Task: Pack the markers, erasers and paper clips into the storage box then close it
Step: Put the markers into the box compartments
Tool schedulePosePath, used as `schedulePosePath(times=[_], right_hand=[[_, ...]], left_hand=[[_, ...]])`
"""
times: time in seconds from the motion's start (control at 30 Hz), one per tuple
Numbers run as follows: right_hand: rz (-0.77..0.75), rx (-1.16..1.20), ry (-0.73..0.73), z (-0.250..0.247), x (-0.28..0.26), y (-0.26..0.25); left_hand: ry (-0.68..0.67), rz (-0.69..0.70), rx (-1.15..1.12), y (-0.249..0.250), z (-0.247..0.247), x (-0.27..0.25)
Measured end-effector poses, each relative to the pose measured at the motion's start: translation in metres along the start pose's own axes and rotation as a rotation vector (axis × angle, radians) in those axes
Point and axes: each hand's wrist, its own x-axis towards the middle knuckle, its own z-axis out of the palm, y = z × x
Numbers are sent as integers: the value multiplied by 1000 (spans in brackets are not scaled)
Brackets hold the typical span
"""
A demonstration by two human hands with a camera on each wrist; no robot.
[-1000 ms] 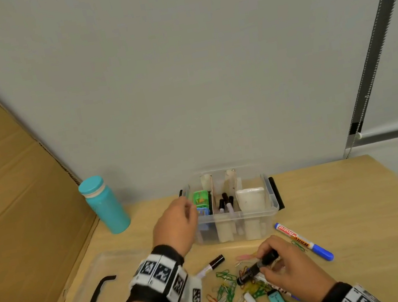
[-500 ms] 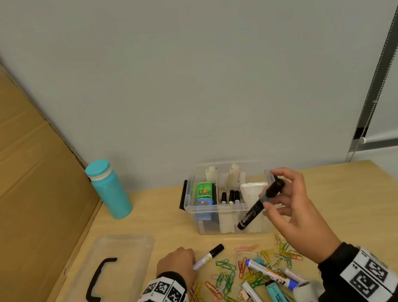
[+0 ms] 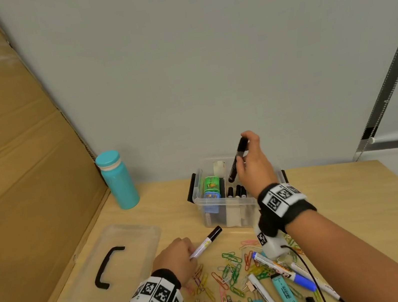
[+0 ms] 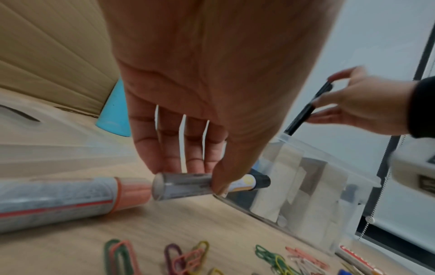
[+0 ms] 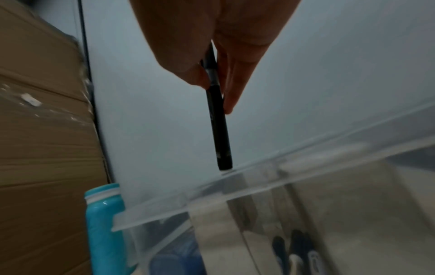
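The clear storage box (image 3: pixel 203 204) stands open at the back of the table, with erasers and several black markers upright inside. My right hand (image 3: pixel 252 160) pinches a black marker (image 3: pixel 237 160) and holds it nearly upright just above the box's middle compartment; the right wrist view shows the black marker (image 5: pixel 217 121) hanging over the box rim (image 5: pixel 259 178). My left hand (image 3: pixel 179 258) grips a white marker with a black cap (image 3: pixel 206 241) lying on the table; in the left wrist view thumb and fingers hold this white marker (image 4: pixel 188 186). Coloured paper clips (image 3: pixel 229 277) and more markers (image 3: pixel 278 266) lie in front.
The clear lid (image 3: pixel 113 273) with a black handle lies flat at the left. A teal bottle (image 3: pixel 118 180) stands by the cardboard wall (image 3: pixel 9 156). A grey wall rises right behind the box. A cable runs from my right wrist across the markers.
My right hand has lifted the black marker from the table up over the box and turned it upright. My left hand came back from the box and took hold of the white marker.
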Motion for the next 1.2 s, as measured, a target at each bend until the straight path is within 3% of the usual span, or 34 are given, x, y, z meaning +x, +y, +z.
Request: schedulePosePath(times=[0.17, 0.37, 0.43, 0.57, 0.73, 0.8, 0.9, 1.0, 1.2], right_hand=[[180, -190, -131, 31, 32, 9], [377, -296, -482, 31, 48, 21], [335, -211, -375, 20, 43, 20], [142, -8, 3, -18, 1, 27], [71, -126, 195, -60, -62, 80], [172, -255, 112, -72, -80, 117], [417, -475, -260, -75, -99, 161], [557, -579, -582, -70, -107, 175], [598, -648, -705, -71, -98, 176]], left_hand=[[41, -6, -59, -10, -10, -8], [43, -15, -94, -18, -14, -16], [37, -7, -108, -17, -14, -18], [21, 17, -152, -8, -16, -23], [161, 139, -276, 22, -30, -35], [259, 198, -293, 49, -43, -29], [370, 252, -227, 89, -65, -3], [364, 248, -6, 124, -76, 42], [176, 135, 266, 160, -67, 104]])
